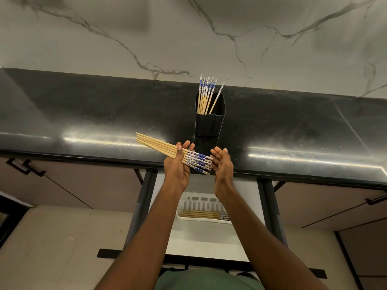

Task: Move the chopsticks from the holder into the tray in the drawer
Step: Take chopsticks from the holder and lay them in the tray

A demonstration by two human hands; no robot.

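A black square holder [209, 122] stands on the dark counter, with several blue-topped wooden chopsticks [206, 95] upright in it. My left hand [178, 166] grips a bundle of several chopsticks [159, 146] across its palm, thin ends pointing left, over the counter's front edge. My right hand [223, 166] is held flat with fingers straight, its palm against the bundle's patterned ends [200, 161]. Below, in the pulled-out drawer [201, 241], a white tray [188, 206] holds several chopsticks [199, 214] lying flat.
The glossy black counter [104, 114] runs the full width under a marbled wall [188, 38]. Cabinet doors with black handles [25, 166] flank the drawer. Dark drawer rails [144, 193] stand on both sides of the opening.
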